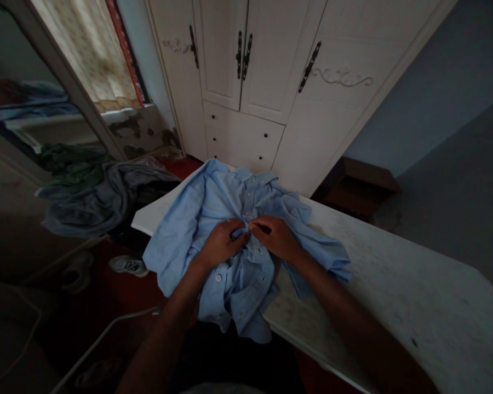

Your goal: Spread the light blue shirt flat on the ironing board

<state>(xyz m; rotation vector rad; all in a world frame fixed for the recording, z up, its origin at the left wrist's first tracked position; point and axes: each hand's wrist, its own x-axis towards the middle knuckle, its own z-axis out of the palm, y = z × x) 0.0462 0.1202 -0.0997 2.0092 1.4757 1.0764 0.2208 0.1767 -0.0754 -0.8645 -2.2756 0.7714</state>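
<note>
A light blue button-up shirt (225, 191) lies front up on the white table, its collar at the far side and its hem hanging over the near edge. My left hand (225, 239) pinches the placket at mid-front, thumb and finger closed on the cloth. Right beside it, my right hand (274, 235) grips the other edge of the placket, fingertips meeting the left ones. Above my hands the front is closed by buttons; below them the two edges lie apart, with a white button (218, 278) showing on the left edge. Whether a button sits between my fingertips is hidden.
The white table (394, 268) stretches to the right. A white wardrobe (263, 60) stands behind it. Grey and green cloths (90, 202) are heaped at the left, near a mirror (36, 104). A shoe (128, 266) lies on the red floor.
</note>
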